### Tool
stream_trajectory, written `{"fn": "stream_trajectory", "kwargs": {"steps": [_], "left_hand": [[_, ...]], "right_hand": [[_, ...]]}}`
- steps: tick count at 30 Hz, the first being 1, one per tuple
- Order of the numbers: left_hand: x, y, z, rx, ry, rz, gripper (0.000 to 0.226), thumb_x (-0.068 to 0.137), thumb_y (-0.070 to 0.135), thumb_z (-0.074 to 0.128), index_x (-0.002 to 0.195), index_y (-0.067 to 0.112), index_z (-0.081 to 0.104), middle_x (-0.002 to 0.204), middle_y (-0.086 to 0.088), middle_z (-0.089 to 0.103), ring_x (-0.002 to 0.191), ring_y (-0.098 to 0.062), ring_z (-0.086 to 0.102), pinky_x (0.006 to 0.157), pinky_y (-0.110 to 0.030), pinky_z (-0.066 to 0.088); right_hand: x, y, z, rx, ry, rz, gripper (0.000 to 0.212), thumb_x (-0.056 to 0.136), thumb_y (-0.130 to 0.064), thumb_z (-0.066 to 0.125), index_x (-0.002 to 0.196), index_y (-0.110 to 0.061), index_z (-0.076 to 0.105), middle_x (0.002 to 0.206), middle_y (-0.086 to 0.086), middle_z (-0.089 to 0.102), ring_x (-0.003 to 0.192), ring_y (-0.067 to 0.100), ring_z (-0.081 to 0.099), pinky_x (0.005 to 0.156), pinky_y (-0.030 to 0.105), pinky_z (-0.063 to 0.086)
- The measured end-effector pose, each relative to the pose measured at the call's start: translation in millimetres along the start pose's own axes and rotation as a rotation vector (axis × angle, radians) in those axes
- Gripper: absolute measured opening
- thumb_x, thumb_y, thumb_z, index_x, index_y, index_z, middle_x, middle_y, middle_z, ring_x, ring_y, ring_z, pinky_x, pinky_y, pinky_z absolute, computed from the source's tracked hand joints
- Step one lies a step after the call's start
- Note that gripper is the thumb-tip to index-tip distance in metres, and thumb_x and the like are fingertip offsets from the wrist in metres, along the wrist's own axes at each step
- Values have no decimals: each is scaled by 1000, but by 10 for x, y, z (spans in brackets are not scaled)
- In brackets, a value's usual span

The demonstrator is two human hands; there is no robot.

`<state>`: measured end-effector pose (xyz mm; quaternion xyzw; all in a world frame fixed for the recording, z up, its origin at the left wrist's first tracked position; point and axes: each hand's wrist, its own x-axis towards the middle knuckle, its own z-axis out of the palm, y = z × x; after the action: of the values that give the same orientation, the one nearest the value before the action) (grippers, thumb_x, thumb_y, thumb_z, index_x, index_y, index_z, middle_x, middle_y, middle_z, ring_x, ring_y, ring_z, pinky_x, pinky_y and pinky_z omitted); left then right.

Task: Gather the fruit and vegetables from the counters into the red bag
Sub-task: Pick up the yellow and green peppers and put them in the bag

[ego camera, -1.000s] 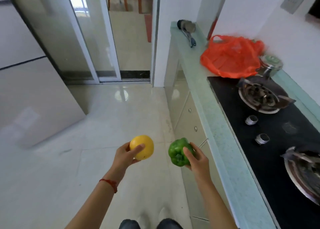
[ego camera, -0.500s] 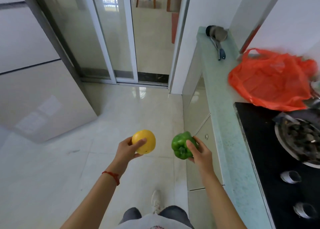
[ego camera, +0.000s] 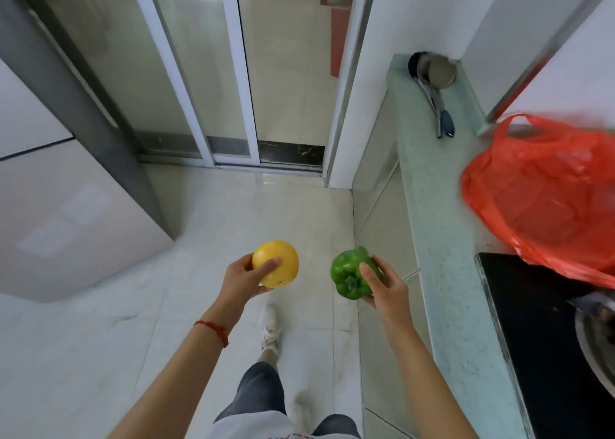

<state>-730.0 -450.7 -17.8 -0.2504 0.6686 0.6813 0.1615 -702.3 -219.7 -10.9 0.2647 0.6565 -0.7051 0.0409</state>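
1. Your left hand [ego camera: 241, 277] is wrapped around an orange [ego camera: 275, 263], thumb across its near face, fingers under and behind it.
2. Your right hand [ego camera: 382, 289] grips a green pepper [ego camera: 349, 272], thumb on its top near the stem, fingers curled round the far side.
3. Both hands hang over the floor [ego camera: 166, 305], side by side with a gap between them; the fruit and the pepper do not touch.
4. The table [ego camera: 432, 222] runs just to the right of your right hand.
5. The red bag [ego camera: 549, 199] lies on the table ahead and to the right of your right hand, well apart from it, its handle loop standing up at the far end.
6. The bag's near edge laps onto a black stove [ego camera: 532, 339], to the right of your right forearm.
7. Ladles [ego camera: 432, 76] lie on the table beyond the bag, far ahead of both hands.
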Motion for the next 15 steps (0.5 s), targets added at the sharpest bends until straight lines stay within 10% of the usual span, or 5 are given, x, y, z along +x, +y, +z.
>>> {"fn": "stream_trajectory", "kwargs": {"steps": [15], "left_hand": [[2064, 1306, -66, 36, -57, -42, 44, 81, 20, 68, 119, 1, 55, 116, -13, 58, 102, -26, 59, 76, -37, 56]], "right_hand": [[1808, -773, 981, 90, 119, 51, 52, 81, -18, 67, 129, -9, 50, 122, 11, 56, 107, 28, 59, 68, 25, 59]]}}
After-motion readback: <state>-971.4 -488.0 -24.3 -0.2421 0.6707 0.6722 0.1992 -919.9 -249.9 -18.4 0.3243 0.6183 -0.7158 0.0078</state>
